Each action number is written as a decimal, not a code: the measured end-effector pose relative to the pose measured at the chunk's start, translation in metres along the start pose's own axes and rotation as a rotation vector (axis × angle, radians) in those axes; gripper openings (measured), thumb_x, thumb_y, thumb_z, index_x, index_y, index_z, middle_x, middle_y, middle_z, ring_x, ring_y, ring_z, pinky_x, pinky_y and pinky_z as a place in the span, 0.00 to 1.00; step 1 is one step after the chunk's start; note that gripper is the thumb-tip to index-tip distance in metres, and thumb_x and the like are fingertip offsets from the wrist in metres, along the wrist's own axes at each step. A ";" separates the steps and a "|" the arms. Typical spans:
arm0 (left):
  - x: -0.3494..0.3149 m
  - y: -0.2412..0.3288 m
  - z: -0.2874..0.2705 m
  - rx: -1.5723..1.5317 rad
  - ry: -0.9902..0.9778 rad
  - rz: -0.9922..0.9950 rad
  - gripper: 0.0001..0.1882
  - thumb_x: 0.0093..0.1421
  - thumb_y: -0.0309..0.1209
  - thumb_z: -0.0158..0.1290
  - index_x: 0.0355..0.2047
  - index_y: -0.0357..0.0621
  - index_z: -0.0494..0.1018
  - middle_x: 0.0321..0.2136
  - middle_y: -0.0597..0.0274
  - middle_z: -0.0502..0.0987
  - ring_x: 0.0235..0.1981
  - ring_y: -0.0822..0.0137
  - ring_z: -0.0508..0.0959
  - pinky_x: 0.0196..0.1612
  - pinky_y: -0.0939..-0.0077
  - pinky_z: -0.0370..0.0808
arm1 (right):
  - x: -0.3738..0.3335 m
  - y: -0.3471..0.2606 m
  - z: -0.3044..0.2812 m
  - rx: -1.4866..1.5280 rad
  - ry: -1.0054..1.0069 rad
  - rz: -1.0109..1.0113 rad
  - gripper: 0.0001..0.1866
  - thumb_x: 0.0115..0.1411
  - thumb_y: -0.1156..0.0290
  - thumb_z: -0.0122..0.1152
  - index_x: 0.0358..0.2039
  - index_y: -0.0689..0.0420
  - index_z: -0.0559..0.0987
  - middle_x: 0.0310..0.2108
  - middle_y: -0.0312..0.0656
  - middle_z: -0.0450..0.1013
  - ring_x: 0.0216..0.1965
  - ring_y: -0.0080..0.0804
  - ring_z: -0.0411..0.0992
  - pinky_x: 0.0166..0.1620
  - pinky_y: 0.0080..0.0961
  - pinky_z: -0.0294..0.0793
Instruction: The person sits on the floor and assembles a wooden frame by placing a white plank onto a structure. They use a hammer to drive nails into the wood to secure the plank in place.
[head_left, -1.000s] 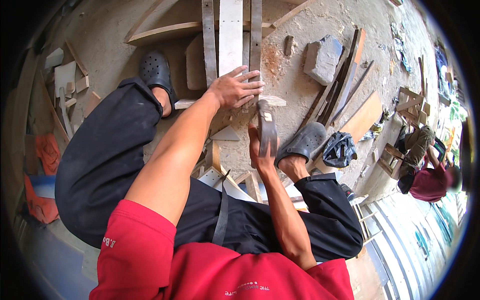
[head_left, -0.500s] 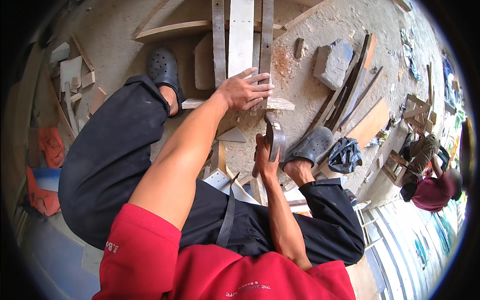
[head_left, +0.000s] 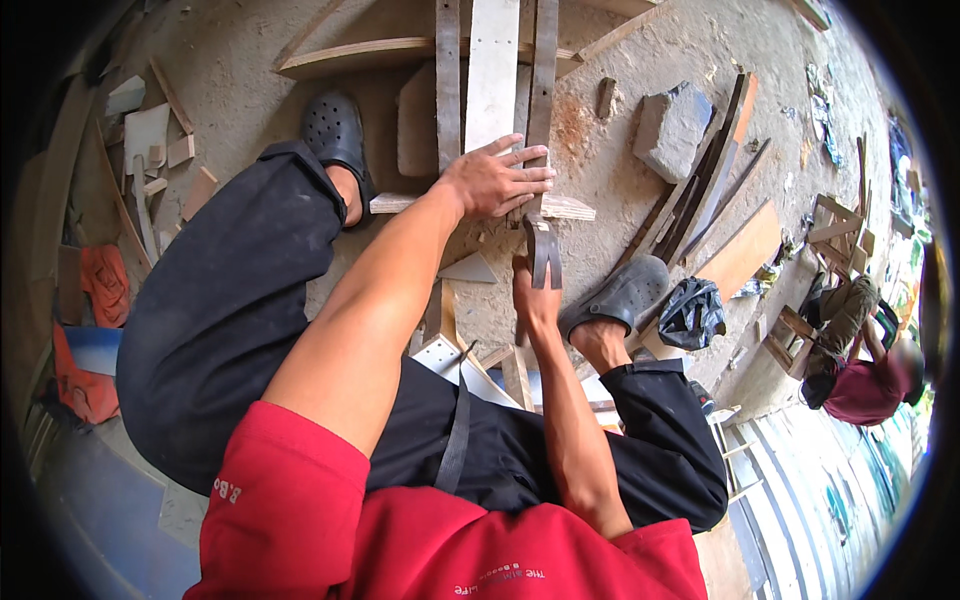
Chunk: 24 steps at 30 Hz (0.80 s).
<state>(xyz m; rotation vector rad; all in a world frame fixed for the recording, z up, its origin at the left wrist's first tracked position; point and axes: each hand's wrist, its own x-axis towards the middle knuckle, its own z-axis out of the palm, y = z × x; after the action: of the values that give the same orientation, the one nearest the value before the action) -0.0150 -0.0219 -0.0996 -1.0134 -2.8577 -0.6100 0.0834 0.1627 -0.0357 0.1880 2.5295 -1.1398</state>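
L hand (head_left: pixel 497 180) lies flat, fingers spread, unclenched, over the white board (head_left: pixel 493 70) & the R-side dark strip (head_left: pixel 542 80); R hand (head_left: pixel 537 295) is wrapped round the hammer (head_left: pixel 542 250), claw back twd the person, head by the strip's near end, can't tell if touching; strip's long axis runs straight away fr. the person; L hand's on it, R hand's just short.

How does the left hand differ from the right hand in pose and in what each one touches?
The left hand lies with fingers spread; the right hand is closed. The left hand rests across a white board and a grey strip; the right hand grips a claw hammer. Both hands are bare.
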 end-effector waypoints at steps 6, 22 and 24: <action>-0.002 0.001 0.000 -0.018 -0.008 -0.019 0.19 0.65 0.42 0.48 0.56 0.64 0.72 0.60 0.81 0.70 0.67 0.72 0.58 0.71 0.60 0.48 | -0.007 -0.003 -0.004 0.041 0.008 0.085 0.13 0.61 0.65 0.55 0.26 0.63 0.75 0.17 0.53 0.67 0.19 0.43 0.68 0.26 0.41 0.66; -0.002 0.002 0.001 0.009 -0.024 -0.017 0.19 0.65 0.42 0.46 0.57 0.65 0.72 0.60 0.82 0.70 0.68 0.72 0.58 0.71 0.59 0.48 | 0.004 -0.021 0.002 0.083 0.069 0.192 0.10 0.56 0.69 0.54 0.25 0.63 0.76 0.18 0.55 0.69 0.19 0.50 0.69 0.26 0.44 0.67; -0.002 0.000 0.002 0.007 0.007 -0.002 0.19 0.65 0.42 0.46 0.56 0.65 0.72 0.60 0.81 0.70 0.68 0.72 0.58 0.71 0.59 0.48 | 0.002 -0.007 0.001 0.085 0.001 0.140 0.09 0.56 0.69 0.55 0.26 0.63 0.76 0.17 0.55 0.69 0.18 0.48 0.68 0.26 0.43 0.67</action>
<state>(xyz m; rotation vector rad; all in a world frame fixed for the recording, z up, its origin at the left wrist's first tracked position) -0.0131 -0.0220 -0.1018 -1.0061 -2.8529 -0.6024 0.0796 0.1576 -0.0321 0.3815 2.4274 -1.1926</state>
